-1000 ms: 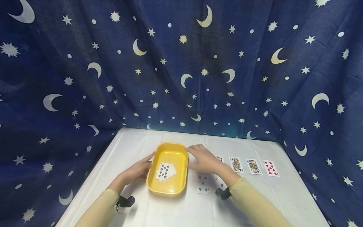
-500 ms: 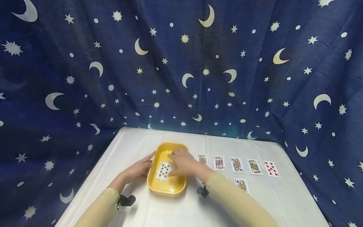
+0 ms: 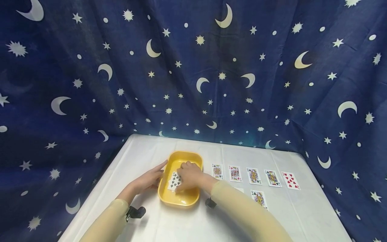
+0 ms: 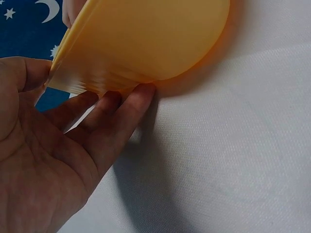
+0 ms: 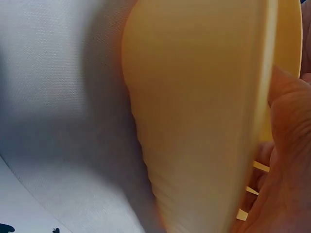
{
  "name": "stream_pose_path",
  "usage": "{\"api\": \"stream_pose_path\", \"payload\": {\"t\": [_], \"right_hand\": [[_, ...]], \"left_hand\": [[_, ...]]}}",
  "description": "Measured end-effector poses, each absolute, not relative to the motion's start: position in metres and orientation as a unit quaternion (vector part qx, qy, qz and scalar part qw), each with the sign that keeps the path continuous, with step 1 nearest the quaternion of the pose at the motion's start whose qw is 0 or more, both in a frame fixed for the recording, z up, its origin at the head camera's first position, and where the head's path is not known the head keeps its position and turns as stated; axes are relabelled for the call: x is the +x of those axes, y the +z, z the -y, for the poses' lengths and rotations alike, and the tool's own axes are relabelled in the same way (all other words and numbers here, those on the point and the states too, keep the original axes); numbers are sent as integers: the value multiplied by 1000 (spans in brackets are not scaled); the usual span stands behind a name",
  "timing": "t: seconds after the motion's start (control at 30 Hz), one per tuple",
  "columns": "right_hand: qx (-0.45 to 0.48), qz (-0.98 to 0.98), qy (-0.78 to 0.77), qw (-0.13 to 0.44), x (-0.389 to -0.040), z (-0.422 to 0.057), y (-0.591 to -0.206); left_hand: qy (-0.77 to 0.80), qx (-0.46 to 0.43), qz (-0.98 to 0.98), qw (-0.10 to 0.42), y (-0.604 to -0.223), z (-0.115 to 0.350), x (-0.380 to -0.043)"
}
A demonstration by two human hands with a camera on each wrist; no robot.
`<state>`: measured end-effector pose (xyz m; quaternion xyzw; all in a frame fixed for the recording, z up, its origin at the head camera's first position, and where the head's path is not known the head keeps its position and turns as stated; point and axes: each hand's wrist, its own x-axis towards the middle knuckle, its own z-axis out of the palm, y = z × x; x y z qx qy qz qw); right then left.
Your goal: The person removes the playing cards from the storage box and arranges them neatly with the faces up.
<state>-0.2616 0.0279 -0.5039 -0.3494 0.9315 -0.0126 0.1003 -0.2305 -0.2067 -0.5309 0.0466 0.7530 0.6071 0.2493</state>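
Observation:
A yellow plastic tray [image 3: 198, 158] stands on the white-covered table. My left hand [image 3: 148, 179] rests against its left side; in the left wrist view, fairly straight fingers [image 4: 138, 97] touch the outer wall and another digit meets the rim. My right hand [image 3: 190, 176] reaches inside, over a spade card [image 3: 173, 181] that lies on at least one other playing card. Thumb and fingertips are spread apart across the card's right part, which they hide. In the right wrist view the thumb [image 5: 294, 107] passes beyond the tray's rim, and the cards cannot be seen.
To the right lies a row of face-up playing cards: several face cards, such as this one [image 3: 254, 176], and a heart card [image 3: 291, 180] at the end. Below it lie a queen [image 3: 259, 199] and a card partly covered by my right sleeve [image 3: 242, 208]. A starry curtain [image 3: 193, 84] hangs behind.
My right hand has moved left from beside the tray's right rim to inside it, over the cards. The row of face cards has come into sight. My left hand stays at the tray.

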Motion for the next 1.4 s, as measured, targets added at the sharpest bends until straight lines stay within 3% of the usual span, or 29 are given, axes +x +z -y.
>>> {"api": "stream_pose_path", "payload": {"t": [0.47, 1.4], "right_hand": [[-304, -944, -36, 119, -264, -24, -515], [-311, -942, -47, 118, -263, -20, -514]], "left_hand": [[604, 46, -756, 250, -532, 205, -232], [601, 40, -759, 245, -530, 205, -231]]}}
